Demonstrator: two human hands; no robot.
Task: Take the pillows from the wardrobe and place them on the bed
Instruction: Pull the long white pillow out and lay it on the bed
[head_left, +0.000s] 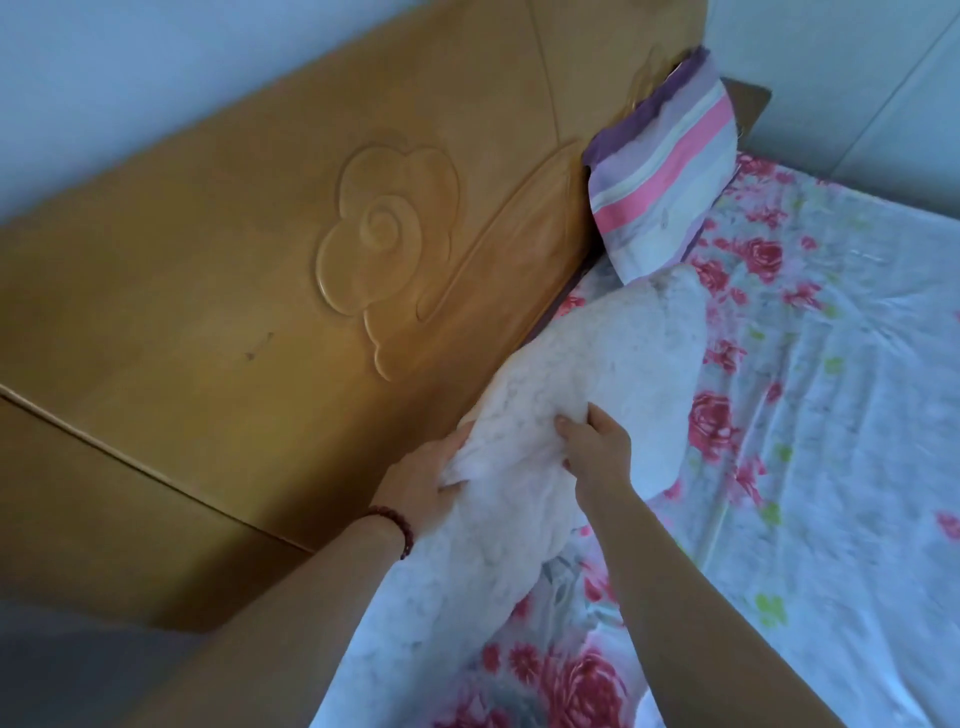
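Your left hand and right hand grip the fluffy white pillow against the carved wooden headboard, beside the striped pillow.

Brightness: dim, cool daylight is filling the room.
Source: the sheet on the right is catching the most light.
Shadows: the lower-left corner below the headboard is sitting in shade.
Blur: the white pillow and the nearest printed flowers are smearing softly.
Distortion: the headboard's edges are bowing outward.

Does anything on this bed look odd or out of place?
The white pillow, gripped by the left hand and right hand, looks bare and lumpy, with no case, unlike the striped pillow propped against the headboard. The floral sheet is creased; the headboard bears a small dark scuff.
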